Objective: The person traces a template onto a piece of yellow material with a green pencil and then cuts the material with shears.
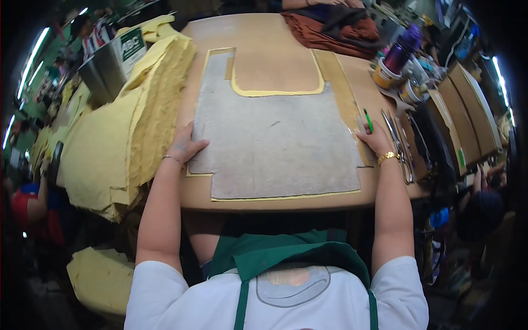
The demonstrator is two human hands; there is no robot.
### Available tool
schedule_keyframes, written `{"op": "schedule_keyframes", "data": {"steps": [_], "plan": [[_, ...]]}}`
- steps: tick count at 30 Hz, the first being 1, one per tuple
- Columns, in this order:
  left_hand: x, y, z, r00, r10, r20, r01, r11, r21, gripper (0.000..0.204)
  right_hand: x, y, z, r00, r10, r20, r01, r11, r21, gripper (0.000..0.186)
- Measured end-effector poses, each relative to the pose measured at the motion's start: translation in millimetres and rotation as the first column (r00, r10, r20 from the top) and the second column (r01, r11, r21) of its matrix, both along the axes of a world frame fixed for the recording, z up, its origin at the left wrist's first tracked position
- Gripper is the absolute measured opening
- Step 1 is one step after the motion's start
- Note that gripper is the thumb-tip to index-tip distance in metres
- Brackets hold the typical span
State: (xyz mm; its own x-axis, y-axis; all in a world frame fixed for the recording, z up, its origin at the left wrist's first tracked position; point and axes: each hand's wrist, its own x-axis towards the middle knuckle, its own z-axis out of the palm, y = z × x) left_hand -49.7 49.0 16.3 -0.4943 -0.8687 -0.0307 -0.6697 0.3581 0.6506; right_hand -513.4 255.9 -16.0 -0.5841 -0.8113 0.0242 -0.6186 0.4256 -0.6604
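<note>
A grey, flat pattern piece (275, 140) with a deep U-shaped cutout at its far side lies on the table in front of me. Clear tape and brown strips run along its right side. Yellow material (275, 93) peeks out from beneath, at the cutout and near edge. My left hand (186, 146) rests at the piece's left edge, thumb on top and apart from the forefinger; its other fingers are partly hidden. At the right edge, my right hand (377, 138) is closed on a slim green pen (368, 120) pointing up and away, while its fingertips touch the pattern piece.
A tall stack of yellow sheets (137, 115) stands left, with a grey box (104, 71) behind. Scissors (406, 159) lie right of my right hand. Beyond are a purple bottle (403, 49), tubs and cardboard boxes (467, 110). Brown cloth (324, 36) lies before another person at the far edge.
</note>
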Motion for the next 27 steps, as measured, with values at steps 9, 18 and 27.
{"op": "schedule_keyframes", "data": {"steps": [9,18,27], "plan": [[20.7,-2.5,-45.5,0.952,0.075,-0.296,-0.069,0.997,0.032,0.065,11.5,-4.0,8.3,0.999,-0.017,0.035,0.016,0.999,0.038,0.037],[-4.0,24.2,-12.2,0.933,0.224,0.283,-0.191,0.972,-0.140,0.062,6.0,-2.1,1.3,0.999,-0.006,-0.041,0.006,1.000,0.007,0.036],[-6.4,46.2,-25.5,0.873,0.287,0.394,-0.190,0.944,-0.268,0.046,8.7,-5.1,-5.1,0.995,0.013,-0.103,-0.016,0.999,-0.031,0.036]]}}
